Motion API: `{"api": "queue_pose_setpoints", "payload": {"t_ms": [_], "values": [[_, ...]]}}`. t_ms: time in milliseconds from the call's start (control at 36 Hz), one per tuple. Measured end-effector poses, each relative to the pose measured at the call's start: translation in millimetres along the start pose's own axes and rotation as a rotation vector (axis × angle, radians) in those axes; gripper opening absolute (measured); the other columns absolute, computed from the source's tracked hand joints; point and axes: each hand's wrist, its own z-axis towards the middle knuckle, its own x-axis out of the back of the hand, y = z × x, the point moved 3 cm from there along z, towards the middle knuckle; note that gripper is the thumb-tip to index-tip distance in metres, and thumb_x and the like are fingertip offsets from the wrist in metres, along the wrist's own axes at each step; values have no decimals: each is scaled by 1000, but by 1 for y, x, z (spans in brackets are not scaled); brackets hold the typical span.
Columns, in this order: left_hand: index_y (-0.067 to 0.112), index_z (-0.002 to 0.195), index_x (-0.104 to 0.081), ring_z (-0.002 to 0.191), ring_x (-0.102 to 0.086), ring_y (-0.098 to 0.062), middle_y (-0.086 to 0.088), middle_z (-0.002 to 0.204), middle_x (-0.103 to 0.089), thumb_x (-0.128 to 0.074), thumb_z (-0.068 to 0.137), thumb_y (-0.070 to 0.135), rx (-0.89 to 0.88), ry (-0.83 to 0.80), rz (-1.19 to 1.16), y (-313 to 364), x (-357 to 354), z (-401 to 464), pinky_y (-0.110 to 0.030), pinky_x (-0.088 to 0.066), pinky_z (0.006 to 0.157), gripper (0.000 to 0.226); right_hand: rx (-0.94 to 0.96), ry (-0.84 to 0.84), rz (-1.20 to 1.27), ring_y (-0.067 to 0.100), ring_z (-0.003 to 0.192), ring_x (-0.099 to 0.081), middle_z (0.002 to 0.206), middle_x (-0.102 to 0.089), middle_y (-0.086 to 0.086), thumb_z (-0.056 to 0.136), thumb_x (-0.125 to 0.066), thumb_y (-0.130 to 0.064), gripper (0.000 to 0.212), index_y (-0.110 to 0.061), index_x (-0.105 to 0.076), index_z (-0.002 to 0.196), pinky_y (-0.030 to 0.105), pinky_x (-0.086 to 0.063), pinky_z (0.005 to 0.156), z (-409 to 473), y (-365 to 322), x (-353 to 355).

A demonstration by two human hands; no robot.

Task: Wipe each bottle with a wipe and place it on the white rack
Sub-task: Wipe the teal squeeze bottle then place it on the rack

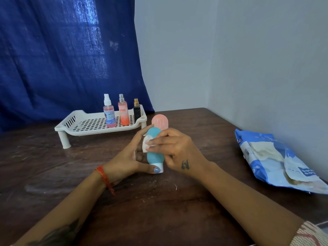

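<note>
1. Head view: your left hand (130,157) holds the teal bottle (154,155) upright, cap down, its white cap touching the dark wooden table (159,210); the thumb lies across the cap and the fingers curl behind.
2. Your right hand (174,151) pinches a white wipe (147,143) against the bottle's front.
3. A pink bottle (160,122) stands just behind.
4. The white rack (79,124) carries three spray bottles (122,112) at its right end.
5. A blue wipe pack (276,157) lies well apart, to the right.

Place: a room in a home
Signs: blue curtain (67,55), plain walls (248,59), worn wooden surface (159,201)
</note>
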Motion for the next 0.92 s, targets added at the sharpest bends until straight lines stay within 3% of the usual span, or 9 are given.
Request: {"api": "queue_pose_setpoints", "payload": {"t_ms": [139, 194, 306, 472, 556, 778, 917], "values": [[55, 127, -30, 111, -63, -23, -5, 126, -61, -78, 61, -7, -15, -17, 24, 0, -1, 0, -38, -54, 88, 102, -66, 89, -103, 22, 92, -59, 104, -71, 8, 79, -51, -3, 31, -5, -72, 101, 28, -48, 84, 4, 5, 0], [55, 125, -30, 109, -64, -22, -2, 123, -64, -79, 60, -5, -10, -11, 25, 0, -1, 0, -37, -55, 88, 101, -128, 106, -139, 25, 93, -62, 106, -70, 10, 75, -61, 2, 31, -3, -70, 105, 30, -51, 82, 4, 7, 0], [45, 138, -25, 109, -64, -22, -1, 127, -61, -80, 60, -2, 9, -21, 60, 0, -1, 0, -38, -54, 89, 106, -268, 138, -104, 29, 90, -64, 109, -68, 14, 66, -75, 10, 46, -1, -67, 110, 34, -53, 79, 2, 10, 0], [50, 138, -24, 113, -62, -18, 2, 133, -56, -83, 62, -2, 7, -36, 85, 0, 0, 0, -39, -53, 91, 109, -435, 109, -73, 30, 84, -67, 100, -70, 17, 77, -70, -4, 36, 0, -65, 112, 36, -55, 74, -4, 10, -2], [52, 136, -23, 113, -62, -14, 5, 135, -52, -80, 64, -2, 8, -31, 90, 0, -1, 0, -34, -54, 89, 106, -501, 127, -61, 26, 87, -68, 101, -70, 15, 80, -69, -7, 35, -3, -65, 115, 28, -50, 78, -7, 11, -3], [51, 134, -27, 114, -61, -21, 3, 129, -59, -79, 64, -6, -22, -26, 62, 1, -1, -1, -40, -53, 92, 105, -254, 166, -30, 16, 97, -62, 106, -70, 7, 83, -56, -14, 28, -7, -70, 107, 22, -46, 89, -6, 5, -1], [49, 134, -29, 114, -61, -23, 3, 133, -55, -74, 66, -15, -8, -21, 3, 1, 0, -1, -41, -53, 91, 104, -173, 102, 139, 9, 87, -61, 92, -74, 3, 78, -56, -16, 24, -8, -76, 90, 19, -49, 81, -6, -4, 0]]}}
